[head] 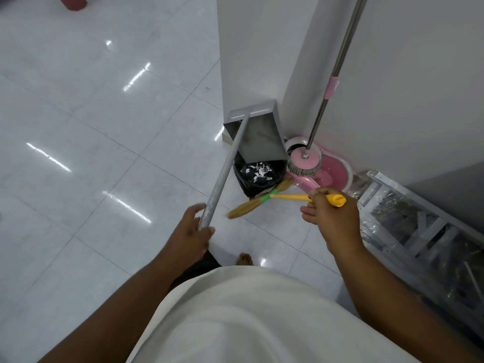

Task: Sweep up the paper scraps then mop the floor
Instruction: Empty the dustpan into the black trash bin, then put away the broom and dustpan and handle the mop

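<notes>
- Dustpan (258, 132): tipped steeply, its lip over the mouth of the black-lined bin (242, 176). The left hand (195, 226) has its fingers wrapped round the near end of the long metal handle.
- Paper scraps (258, 172): white pieces lying inside the bin, just below the pan's lip.
- Broom (262, 200): the right hand (332, 218) holds the yellow handle near its cap, thumb and forefinger curled round it, other fingers loosely spread. The bristles trail on the floor (104, 113) beside the bin.
- Mop (305, 163): standing in the pink bucket (335, 174) by the wall, untouched.
- Likely hazards: swinging the pan away while tilted could drop leftover scraps outside the bin. The loosely held broom could slip or nudge the light bin over.
</notes>
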Motion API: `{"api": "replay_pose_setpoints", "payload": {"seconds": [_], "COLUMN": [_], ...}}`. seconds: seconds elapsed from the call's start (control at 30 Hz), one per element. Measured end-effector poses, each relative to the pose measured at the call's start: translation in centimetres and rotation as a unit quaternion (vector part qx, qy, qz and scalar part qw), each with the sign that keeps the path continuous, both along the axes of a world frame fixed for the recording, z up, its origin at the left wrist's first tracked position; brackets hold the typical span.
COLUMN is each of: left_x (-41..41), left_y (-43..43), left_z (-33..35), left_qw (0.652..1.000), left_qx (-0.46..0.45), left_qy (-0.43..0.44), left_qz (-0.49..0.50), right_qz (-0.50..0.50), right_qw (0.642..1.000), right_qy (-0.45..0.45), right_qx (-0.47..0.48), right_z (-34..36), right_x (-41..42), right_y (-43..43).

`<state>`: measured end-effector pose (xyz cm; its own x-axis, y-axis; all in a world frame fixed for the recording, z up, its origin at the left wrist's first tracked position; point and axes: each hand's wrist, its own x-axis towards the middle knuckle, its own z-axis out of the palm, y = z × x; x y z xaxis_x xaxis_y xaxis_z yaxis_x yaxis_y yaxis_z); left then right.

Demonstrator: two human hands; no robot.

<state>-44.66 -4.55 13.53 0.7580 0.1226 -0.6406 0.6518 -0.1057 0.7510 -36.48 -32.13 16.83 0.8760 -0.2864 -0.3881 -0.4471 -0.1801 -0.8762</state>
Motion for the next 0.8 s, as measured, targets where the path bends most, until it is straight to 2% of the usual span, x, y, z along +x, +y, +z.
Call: {"api": "replay_pose_setpoints", "payload": {"seconds": [0.17, 0.27, 0.33, 0.47, 0.63, 0.77, 0.8], "left_x": [4.6, 8.1, 9.9, 11.9, 10.1, 5.2, 3.8], "left_y": [1.0, 2.3, 4.4, 9.2, 16.9, 23.0, 24.4], "left_z": [6.5, 9.2, 10.4, 11.0, 9.5, 7.9, 7.4], "left_qw": [0.988, 0.982, 0.982, 0.986, 0.985, 0.947, 0.939], "left_qx": [-0.119, -0.143, -0.128, -0.026, 0.103, 0.307, 0.335], "left_qy": [-0.044, -0.069, -0.103, -0.163, -0.128, -0.096, -0.085], "left_qz": [0.084, 0.1, 0.088, 0.026, 0.048, 0.004, -0.001], "right_qz": [0.076, 0.099, 0.122, 0.191, 0.298, 0.395, 0.418], "right_qw": [0.997, 0.995, 0.992, 0.98, 0.951, 0.913, 0.903], "right_qy": [0.007, 0.015, 0.021, 0.044, 0.054, 0.076, 0.074], "right_qx": [-0.01, -0.012, -0.016, -0.03, -0.062, -0.064, -0.066], "right_z": [0.4, 1.1, 1.9, 4.1, 6.2, 6.9, 7.0], "right_x": [0.2, 0.8, 1.1, 1.7, 1.1, 0.1, -0.1], "right_y": [1.7, 2.5, 3.8, 6.8, 12.3, 18.0, 19.5]}}
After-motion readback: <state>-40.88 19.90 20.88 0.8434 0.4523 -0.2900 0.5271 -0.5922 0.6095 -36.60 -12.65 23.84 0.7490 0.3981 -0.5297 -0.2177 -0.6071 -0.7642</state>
